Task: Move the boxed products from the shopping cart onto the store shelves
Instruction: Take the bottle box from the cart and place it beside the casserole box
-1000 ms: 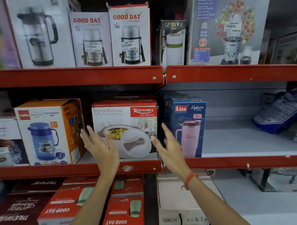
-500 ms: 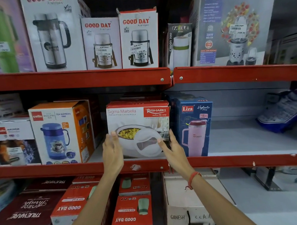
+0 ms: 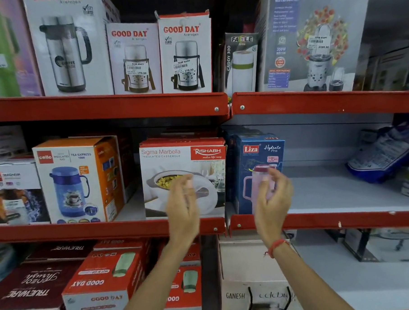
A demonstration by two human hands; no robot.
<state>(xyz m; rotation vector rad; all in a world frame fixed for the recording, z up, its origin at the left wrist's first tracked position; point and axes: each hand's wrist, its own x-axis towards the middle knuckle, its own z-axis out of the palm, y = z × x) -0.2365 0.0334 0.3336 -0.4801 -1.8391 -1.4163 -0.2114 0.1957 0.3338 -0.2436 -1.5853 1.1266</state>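
Middle shelf [image 3: 108, 229], centre of frame. The Sigma Marbella casserole box [image 3: 183, 177] stands upright on the shelf between the Cello jug box [image 3: 80, 181] at left and the Liza tumbler box [image 3: 258, 173] at right, its long axis across the frame. The left hand [image 3: 182, 202] hangs before its printed face, fingers loosely curled and empty; the right hand [image 3: 273, 196] hangs before the tumbler box, likewise empty. Motion blur leaves contact uncertain; both appear apart from the boxes. The left hand is nearer the casserole box. The shopping cart lies outside the frame.
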